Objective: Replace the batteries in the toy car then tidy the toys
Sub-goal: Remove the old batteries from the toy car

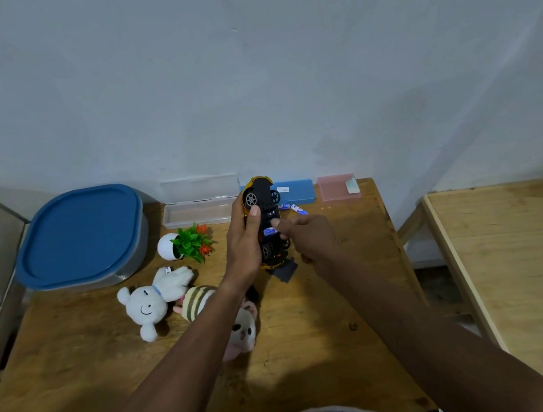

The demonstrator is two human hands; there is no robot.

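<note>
Pale blue-grey wall fills the upper half of the view, and below it a wooden table (313, 321) carries everything the hands work over; a second, lighter table (514, 277) stands apart, out past the right forearm.

Largest of the things is a grey tub with a blue lid (82, 236), well to the left of the left hand. Beyond the hands, along the wall, lie an open clear plastic case (199, 205), a blue pencil case (296, 191) partly hidden by the car, and a pink translucent box (338, 187).

Under and just left of the left forearm lie two soft toys: a white plush bear (153, 301) on its back, and a striped plush doll (241, 327) that the forearm crosses. Beyond the bear, left of the left hand, a small white pot with an artificial plant (188, 242) lies tipped on its side.

The toy car (265, 220), yellow with a black underside, is held upside down above the table by the left hand (246, 247), whose fingers wrap its side while the thumb lies across the chassis. The right hand (308, 235) reaches in from the right, index finger extended and pressing a blue-and-white battery (270, 231) in the open compartment, other fingers loosely curled. A black battery cover (285, 271) lies on the table just under the car's near end. Two loose batteries (299, 209) lie just beyond the right hand.
</note>
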